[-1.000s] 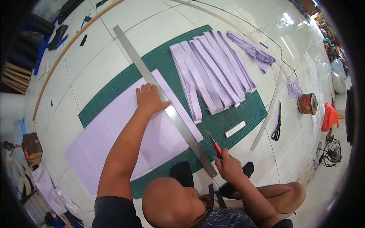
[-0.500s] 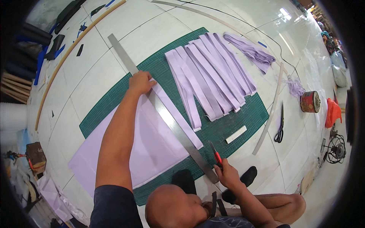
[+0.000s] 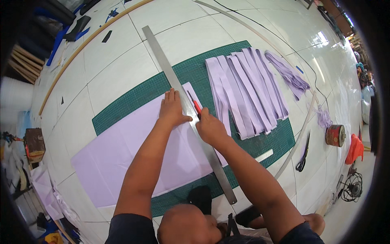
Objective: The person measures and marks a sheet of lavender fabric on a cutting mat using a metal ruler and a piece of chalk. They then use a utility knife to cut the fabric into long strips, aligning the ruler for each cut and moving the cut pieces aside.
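A long steel ruler (image 3: pixel 215 164) lies diagonally across folded lilac fabric (image 3: pixel 122 150) on a green cutting mat (image 3: pixel 118 118). My left hand (image 3: pixel 172 110) lies flat over the fabric and ruler, fingers stretched out and the thumb reaching across the metal. In my right hand (image 3: pixel 211 129) is a red utility knife (image 3: pixel 196 106), its blade against the ruler's right edge near the fabric's far end. A narrow band of fabric shows right of the ruler, partly covered by my right hand and forearm.
Cut lilac strips (image 3: pixel 248 93) lie in a row on the mat's right side, with a bundle of strips (image 3: pixel 287 75) beyond. A white block (image 3: pixel 264 155), black scissors (image 3: pixel 302 156), a red tin (image 3: pixel 335 135) and a thin flat strip (image 3: pixel 302 126) lie to the right.
My right hand has brought the knife from the ruler's near end up to its far part. My left hand has shifted down the ruler and flattened. The view has moved somewhat.
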{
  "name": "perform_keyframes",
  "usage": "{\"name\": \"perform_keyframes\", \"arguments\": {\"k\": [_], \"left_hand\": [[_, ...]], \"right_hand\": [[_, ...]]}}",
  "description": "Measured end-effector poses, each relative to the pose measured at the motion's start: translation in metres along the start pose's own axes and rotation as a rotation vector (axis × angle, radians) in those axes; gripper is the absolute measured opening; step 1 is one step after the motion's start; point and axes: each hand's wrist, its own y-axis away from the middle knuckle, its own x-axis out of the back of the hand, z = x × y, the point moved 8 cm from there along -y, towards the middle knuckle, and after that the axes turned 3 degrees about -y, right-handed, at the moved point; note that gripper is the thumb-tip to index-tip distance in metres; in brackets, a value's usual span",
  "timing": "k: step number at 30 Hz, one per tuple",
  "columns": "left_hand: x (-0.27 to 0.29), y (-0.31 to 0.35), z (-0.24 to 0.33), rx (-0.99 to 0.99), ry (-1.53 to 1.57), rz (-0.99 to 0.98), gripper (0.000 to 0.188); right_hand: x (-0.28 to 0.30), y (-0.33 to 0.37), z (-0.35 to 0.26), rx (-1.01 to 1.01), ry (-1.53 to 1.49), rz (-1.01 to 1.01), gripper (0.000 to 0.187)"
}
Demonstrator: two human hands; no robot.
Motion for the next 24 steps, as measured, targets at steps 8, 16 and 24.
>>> {"name": "perform_keyframes", "arguments": {"k": [8,16,24], "left_hand": [[-0.008,-0.002,-0.008,0.012,-0.053,0.02,0.123],[0.001,0.003,-0.002,-0.03,-0.065,-0.016,0.127],[0.001,0.0,0.004,0.001,-0.132,-0.066,0.136]], "right_hand": [[-0.022,-0.047,-0.017,-0.126,0.037,-0.048,0.034],[-0.017,-0.056,-0.02,-0.112,0.12,-0.108,0.024],[-0.017,-0.007,0.007,-0.079,0.08,-0.148,0.017]]}}
